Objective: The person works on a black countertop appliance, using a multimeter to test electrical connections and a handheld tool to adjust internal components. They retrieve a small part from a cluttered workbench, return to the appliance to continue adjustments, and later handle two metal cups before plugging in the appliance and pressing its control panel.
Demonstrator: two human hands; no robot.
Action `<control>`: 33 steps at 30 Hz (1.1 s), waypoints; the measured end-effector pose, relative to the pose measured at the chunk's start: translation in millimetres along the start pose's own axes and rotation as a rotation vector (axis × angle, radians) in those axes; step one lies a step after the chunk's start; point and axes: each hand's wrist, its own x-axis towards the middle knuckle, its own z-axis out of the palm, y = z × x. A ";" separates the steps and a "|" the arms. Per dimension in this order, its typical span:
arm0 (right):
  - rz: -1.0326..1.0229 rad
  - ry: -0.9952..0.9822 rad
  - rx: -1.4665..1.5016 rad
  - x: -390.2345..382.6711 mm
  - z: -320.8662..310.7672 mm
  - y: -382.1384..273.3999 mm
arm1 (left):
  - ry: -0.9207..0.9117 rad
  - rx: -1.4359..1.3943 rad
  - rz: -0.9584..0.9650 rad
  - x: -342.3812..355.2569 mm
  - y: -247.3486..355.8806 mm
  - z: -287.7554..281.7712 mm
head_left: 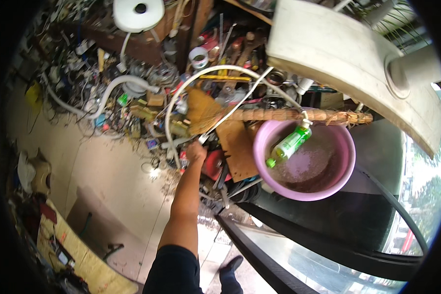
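Note:
My left hand (197, 152) reaches forward from the lower edge, fingers closed on a small white plug (203, 138) at the end of a white cord (240, 104). The cord runs up and right toward the pale curved casing. Just beyond the hand, the tan bristles of a straw broom (203, 110) fan out; its bound handle lies across the rear of a pink basin (347, 169). A bottle with a green label (291, 144) rests tilted in the basin, over murky contents. Beside the forearm lies a red round thing (213, 165), partly hidden. My right hand is not in view.
Tangled wires and small parts (132, 108) fill the far left. A thick white hose (169, 112) loops behind my hand. The large casing (348, 54) overhangs the right, a brown board (236, 152) leans near the basin, and a dark-framed glass edge (279, 250) crosses the lower right.

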 end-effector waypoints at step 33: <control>-1.153 0.145 0.330 -89.1 -63.6 121.4 | -0.319 -1.292 0.118 -891.3 55.3 -203.5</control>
